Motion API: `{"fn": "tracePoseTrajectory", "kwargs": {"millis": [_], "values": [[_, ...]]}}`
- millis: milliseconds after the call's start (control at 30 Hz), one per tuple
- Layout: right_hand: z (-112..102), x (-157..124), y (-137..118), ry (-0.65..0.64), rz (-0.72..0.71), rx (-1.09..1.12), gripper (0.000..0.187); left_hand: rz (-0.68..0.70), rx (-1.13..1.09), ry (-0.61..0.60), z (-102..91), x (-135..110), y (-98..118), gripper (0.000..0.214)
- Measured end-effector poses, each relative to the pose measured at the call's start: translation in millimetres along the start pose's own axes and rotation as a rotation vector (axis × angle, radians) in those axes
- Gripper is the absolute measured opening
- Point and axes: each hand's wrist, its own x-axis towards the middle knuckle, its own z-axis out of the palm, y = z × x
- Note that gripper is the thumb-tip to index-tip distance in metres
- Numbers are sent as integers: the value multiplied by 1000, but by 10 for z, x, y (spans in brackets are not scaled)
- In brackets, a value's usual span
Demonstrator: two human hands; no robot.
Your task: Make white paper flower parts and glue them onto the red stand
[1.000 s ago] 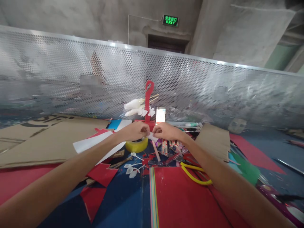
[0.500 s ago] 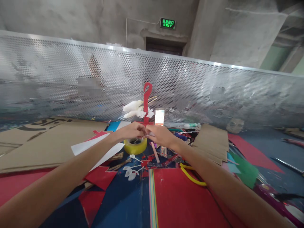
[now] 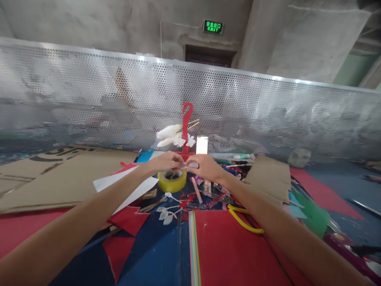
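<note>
1. Behind the dark blue worktop [image 3: 154, 254] stands a shiny metal screen full of little holes [image 3: 143, 87].
2. Far in the middle, the left hand [image 3: 168, 162] and right hand [image 3: 205, 166] meet, near the round yellow tape roll [image 3: 171, 185].
3. Between them is a small, thin white piece [image 3: 193, 164]. Right fingers pinch it; left fingers seem to pinch its left end.
4. Soft pinches and slow turns should stop it from creasing.
5. Best not bump the tall red hook-topped stand [image 3: 185, 127] just behind.
</note>
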Motion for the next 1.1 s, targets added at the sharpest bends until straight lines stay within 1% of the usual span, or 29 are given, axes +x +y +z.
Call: {"fn": "tracePoseTrajectory", "kwargs": {"millis": [100,233,333,433,633,767,933,1000,1100], "values": [[4,-4,13,-10,-18,-49,18,-22,-40,-6,21,-10,19,35],[1,-2,30,5,-21,-76,8,-28,-71,-17,27,-7,15,36],[-10,4,30,20,-14,-40,10,-25,-98,-8,12,4,-12,36],[-25,6,7,33,11,-10,13,-21,-107,0,1,6,-25,35],[-68,-1,-50,91,106,80,12,-8,-96,17,10,-2,10,30],[-63,1,-5,93,57,-3,14,1,-82,32,21,-17,55,28],[-27,6,63,36,-35,-146,18,15,-54,46,22,8,35,30],[-23,7,60,19,-43,-166,18,18,-44,41,12,36,-6,29],[-29,10,32,24,-16,-146,17,34,-28,33,-5,63,-56,27]]}}
